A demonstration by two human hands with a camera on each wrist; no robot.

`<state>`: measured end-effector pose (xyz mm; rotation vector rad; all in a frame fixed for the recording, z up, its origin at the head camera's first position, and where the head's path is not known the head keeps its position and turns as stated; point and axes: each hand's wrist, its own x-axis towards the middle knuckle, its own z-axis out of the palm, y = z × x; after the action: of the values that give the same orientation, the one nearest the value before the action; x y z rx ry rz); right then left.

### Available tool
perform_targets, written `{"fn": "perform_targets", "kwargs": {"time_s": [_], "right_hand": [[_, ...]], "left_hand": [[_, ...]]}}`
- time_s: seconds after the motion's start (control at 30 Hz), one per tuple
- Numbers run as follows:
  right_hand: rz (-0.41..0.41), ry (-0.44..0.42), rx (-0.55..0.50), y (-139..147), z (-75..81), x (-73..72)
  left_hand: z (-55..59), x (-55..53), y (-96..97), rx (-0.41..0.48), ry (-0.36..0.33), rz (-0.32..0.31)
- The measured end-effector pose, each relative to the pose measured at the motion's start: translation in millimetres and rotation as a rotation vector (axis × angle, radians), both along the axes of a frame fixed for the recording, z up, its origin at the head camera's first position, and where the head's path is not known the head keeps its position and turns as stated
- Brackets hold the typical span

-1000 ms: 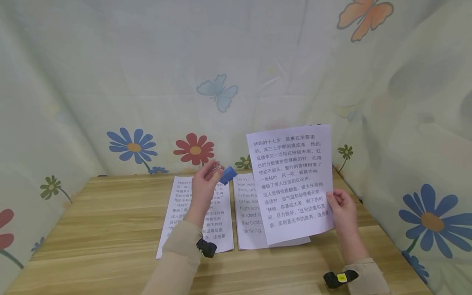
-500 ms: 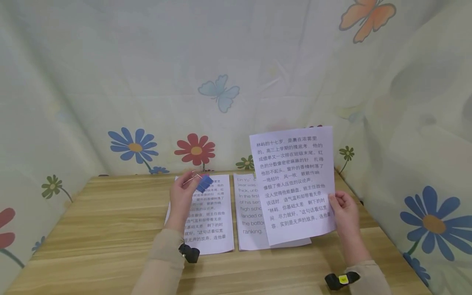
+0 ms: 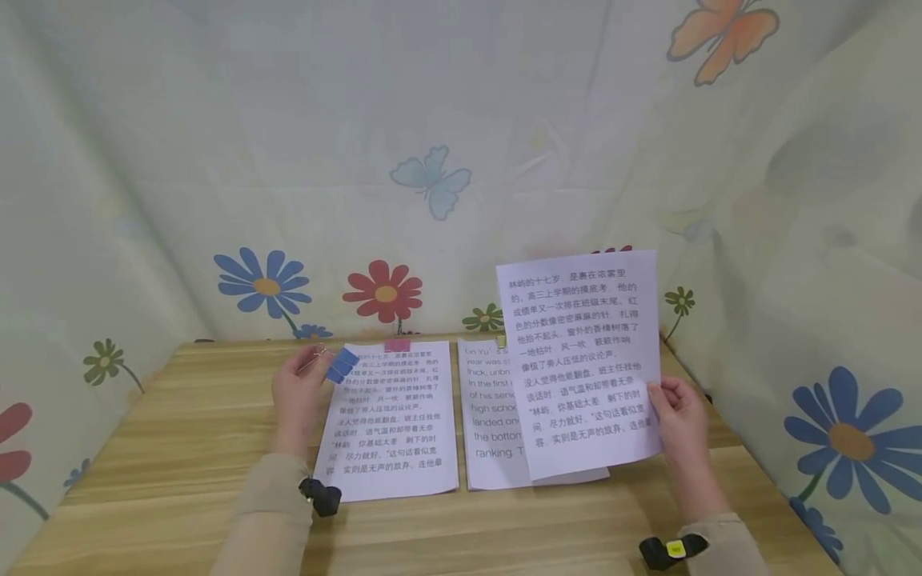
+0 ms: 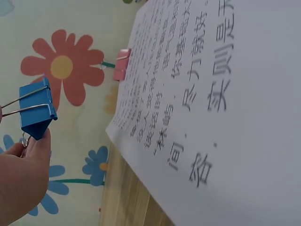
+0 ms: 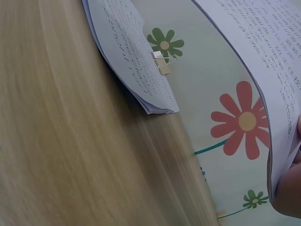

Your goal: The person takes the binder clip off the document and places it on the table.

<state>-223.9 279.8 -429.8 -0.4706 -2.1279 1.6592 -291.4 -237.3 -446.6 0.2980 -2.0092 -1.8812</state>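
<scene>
Obscuring English pages (image 3: 493,410) partly, raised paper (image 3: 582,364), blue clip (image 3: 342,366)

Left stack (image 3: 392,428) and right stack (image 3: 493,460) side by side on worktop (image 3: 194,456), narrow gap between. Pink-free wording aside, rear clip (image 3: 397,345) sits on left stack's far edge; second clip (image 3: 501,342) on right stack's far edge. Held clip (image 3: 342,365) in left-hand grip (image 3: 297,396), near left stack's far left corner. Held paper (image 3: 579,368) in front of right stack, partly covering it; right-hand grip (image 3: 680,412) at its right edge. Cloth (image 3: 288,120) behind worktop.
</scene>
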Motion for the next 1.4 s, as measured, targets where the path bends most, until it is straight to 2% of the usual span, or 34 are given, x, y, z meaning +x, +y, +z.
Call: {"fn": "perform_targets", "kwargs": {"time_s": [0.3, 0.57, 0.83, 1.03, 1.4], "right_hand": [[-0.013, 0.019, -0.003, 2, 0.6, 1.1], [-0.023, 0.009, -0.005, 7, 1.3, 0.8], [-0.034, -0.003, -0.017, 15, 2.1, 0.9], [-0.043, -0.040, -0.015, 21, 4.6, 2.5], [-0.051, -0.044, 0.031, 32, 4.9, 3.0]], "left_hand": [[-0.7, 7.3, -41.8, -0.033, -0.115, 0.053], [-5.9, 9.7, -64.5, -0.034, -0.182, 0.060], [-16.0, 12.0, -78.3, -0.163, -0.249, 0.041], [-23.3, 13.8, -85.9, -0.146, -0.304, 0.003], [-30.6, 17.3, -92.2, -0.168, -0.346, -0.005]]}}
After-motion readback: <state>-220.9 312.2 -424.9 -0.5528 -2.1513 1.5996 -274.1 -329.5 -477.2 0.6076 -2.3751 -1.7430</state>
